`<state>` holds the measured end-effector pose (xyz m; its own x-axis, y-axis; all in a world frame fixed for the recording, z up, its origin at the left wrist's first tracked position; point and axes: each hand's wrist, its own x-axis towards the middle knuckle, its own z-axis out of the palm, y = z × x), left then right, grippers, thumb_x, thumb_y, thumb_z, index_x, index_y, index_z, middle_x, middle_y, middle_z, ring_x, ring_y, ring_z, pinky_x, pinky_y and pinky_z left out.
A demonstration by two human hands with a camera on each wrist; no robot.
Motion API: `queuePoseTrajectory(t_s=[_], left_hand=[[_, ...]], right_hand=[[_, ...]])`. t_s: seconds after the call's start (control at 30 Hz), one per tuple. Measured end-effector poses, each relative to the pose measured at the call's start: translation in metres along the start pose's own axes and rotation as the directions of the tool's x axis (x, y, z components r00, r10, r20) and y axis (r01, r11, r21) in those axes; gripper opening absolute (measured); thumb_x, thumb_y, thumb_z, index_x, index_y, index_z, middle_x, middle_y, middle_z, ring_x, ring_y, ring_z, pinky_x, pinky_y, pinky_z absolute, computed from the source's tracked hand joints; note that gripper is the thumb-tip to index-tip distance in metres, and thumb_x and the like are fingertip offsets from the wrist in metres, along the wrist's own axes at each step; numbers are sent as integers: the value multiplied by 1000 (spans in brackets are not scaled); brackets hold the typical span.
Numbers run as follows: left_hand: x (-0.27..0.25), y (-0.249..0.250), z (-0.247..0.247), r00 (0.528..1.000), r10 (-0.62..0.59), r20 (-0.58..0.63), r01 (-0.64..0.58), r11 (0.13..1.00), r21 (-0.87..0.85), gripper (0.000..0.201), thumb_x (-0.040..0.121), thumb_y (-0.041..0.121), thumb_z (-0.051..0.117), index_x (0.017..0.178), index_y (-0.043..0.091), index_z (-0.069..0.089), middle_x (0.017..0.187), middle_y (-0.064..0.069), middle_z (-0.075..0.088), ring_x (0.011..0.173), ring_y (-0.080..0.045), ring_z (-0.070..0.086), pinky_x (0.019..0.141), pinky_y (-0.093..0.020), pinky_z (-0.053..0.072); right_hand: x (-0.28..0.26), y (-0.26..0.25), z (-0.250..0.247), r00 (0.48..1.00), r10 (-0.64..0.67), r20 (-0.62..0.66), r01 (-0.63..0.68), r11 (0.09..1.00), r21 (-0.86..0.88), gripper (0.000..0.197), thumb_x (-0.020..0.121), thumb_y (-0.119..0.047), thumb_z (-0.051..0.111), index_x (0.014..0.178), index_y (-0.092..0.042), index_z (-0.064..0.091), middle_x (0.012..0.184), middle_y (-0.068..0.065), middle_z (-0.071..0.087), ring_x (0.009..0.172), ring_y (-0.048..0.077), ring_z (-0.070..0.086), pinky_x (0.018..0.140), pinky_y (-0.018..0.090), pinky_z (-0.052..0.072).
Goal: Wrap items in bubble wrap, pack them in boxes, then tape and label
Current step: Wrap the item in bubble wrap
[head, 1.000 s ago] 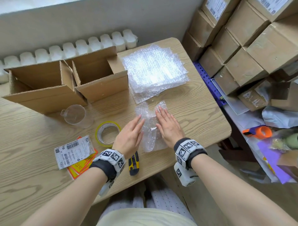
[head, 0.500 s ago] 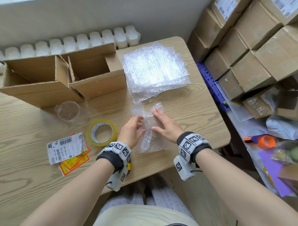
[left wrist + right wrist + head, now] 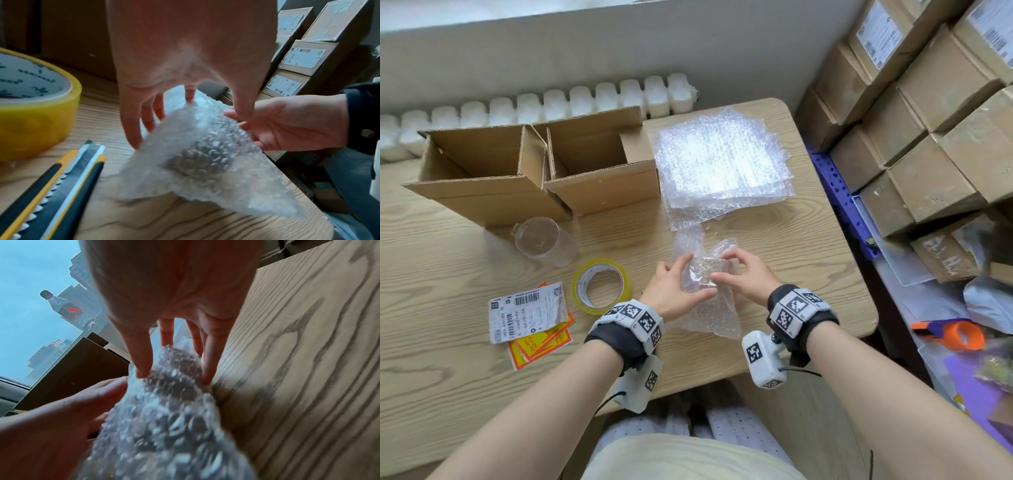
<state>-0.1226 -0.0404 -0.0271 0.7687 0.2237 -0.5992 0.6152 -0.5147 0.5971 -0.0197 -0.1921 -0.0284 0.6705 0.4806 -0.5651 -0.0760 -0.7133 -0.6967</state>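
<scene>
Two open cardboard boxes point(image 3: 534, 171) at the upper left of the table point(image 3: 448, 394); their contents are hidden. At centre frame, the bubble-wrapped bundle point(image 3: 705, 274) sits between both hands, left hand point(image 3: 671, 291) and right hand point(image 3: 746, 277) each grasping its sides.

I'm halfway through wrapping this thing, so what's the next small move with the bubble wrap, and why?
Probably fold the loose near tail of the bubble wrap bundle up over the item. Left hand and right hand grip its middle from both sides, yet a flap lies flat on the table toward you, and the tape roll waits beside it.
</scene>
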Motion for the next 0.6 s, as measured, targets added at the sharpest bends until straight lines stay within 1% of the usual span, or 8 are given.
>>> queuePoseTrajectory(t_s=[0.07, 0.13, 0.2, 0.27, 0.3, 0.4, 0.5, 0.6], left_hand=[[-2, 6, 5, 1000, -18, 14, 18, 1000, 0, 98, 69, 67, 67, 145, 36, 13, 144, -13, 28, 125, -29, 45, 99, -38, 40], [-1, 10, 9, 999, -43, -12, 42, 999, -10, 103, 64, 69, 68, 143, 33, 13, 143, -13, 31, 122, -28, 48, 97, -38, 43], [2, 13, 13, 997, -61, -42, 61, 998, -11, 106, 61, 73, 68, 141, 29, 13, 142, -13, 34, 120, -27, 49, 93, -38, 44], [4, 15, 17, 993, -86, -78, 87, 996, 2, 107, 61, 72, 69, 139, 26, 13, 141, -13, 36, 119, -27, 49, 93, -39, 45], [4, 16, 19, 990, -98, -102, 99, 995, 6, 105, 61, 70, 70, 137, 23, 14, 139, -14, 38, 116, -28, 51, 92, -39, 46], [5, 18, 23, 977, -112, -181, 111, 994, -14, 98, 64, 61, 75, 132, 17, 19, 132, -13, 42, 110, -27, 53, 85, -35, 46], [7, 12, 24, 971, -101, -216, 91, 994, -52, 92, 62, 58, 76, 125, 18, 23, 127, -9, 46, 106, -24, 54, 81, -33, 45], [6, 2, 22, 972, -97, -212, 55, 979, -197, 98, 60, 53, 81, 130, 23, 18, 135, -10, 44, 114, -24, 51, 93, -35, 44]], right_hand=[[1, 1, -1, 1000, 20, 22, -21, 997, 81, 39, 62, -47, 79, 94, -33, 62, 109, -8, 58, 104, 17, 58, 89, 42, 50], [0, 2, -1, 999, 3, 38, -8, 994, 112, 43, 56, -47, 79, 93, -34, 63, 108, -6, 59, 99, 17, 61, 85, 44, 54], [-2, 3, -2, 999, -18, 37, 14, 994, 111, 51, 65, -33, 80, 111, -29, 59, 115, -2, 55, 100, 15, 59, 86, 41, 54], [-3, 5, -3, 999, -32, 22, 29, 993, 111, 62, 73, -14, 76, 128, -24, 48, 120, 3, 51, 107, 17, 56, 91, 39, 52], [-3, 6, -5, 999, -34, 26, 31, 992, 120, 65, 76, -6, 73, 133, -19, 43, 123, 5, 51, 110, 17, 54, 90, 35, 51], [-5, 7, -5, 997, -59, 58, 49, 986, 158, 59, 80, 15, 57, 134, -3, 43, 126, 15, 52, 102, 19, 55, 76, 18, 50], [-2, 3, -3, 988, -132, 84, 127, 990, 64, 44, 84, 7, 61, 125, -7, 56, 119, 11, 57, 94, 15, 54, 76, 16, 48], [0, 1, 0, 978, -160, 137, 166, 985, -40, 28, 87, -10, 65, 114, -17, 66, 121, 7, 55, 101, 15, 53, 95, 29, 45]])
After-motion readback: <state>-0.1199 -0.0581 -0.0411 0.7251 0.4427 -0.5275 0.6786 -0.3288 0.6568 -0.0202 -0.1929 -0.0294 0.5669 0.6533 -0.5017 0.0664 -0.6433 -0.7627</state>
